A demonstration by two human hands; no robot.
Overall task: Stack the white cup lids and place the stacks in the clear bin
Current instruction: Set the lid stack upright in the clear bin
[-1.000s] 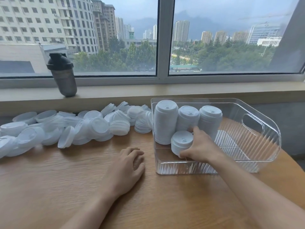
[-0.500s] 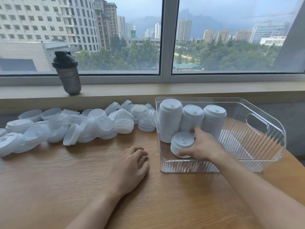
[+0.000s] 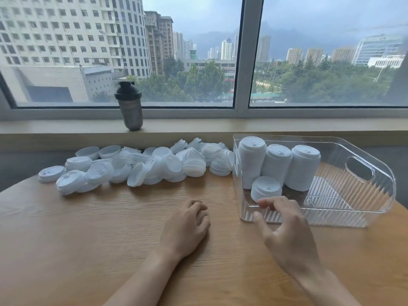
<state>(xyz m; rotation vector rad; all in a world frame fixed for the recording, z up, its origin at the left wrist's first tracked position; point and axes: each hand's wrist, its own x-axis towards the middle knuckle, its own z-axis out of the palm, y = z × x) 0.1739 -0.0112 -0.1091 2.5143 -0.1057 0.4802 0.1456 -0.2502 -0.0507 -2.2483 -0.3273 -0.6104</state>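
A clear bin stands on the right of the wooden table. Three tall stacks of white lids stand in its back left corner, and a short stack sits in front of them. My right hand hovers just outside the bin's near wall, fingers loosely curled, holding nothing. Palm down, my left hand rests on the table left of the bin, its fingers relaxed. A heap of loose white lids lies along the table's far edge, left of the bin.
A dark shaker bottle stands on the window sill behind the loose lids. The sill and window run across the back. The table's rounded edge curves away at far left and far right.
My right hand has let go of the short stack inside the bin and drawn back toward me, out over the near wall. The left hand stays put.
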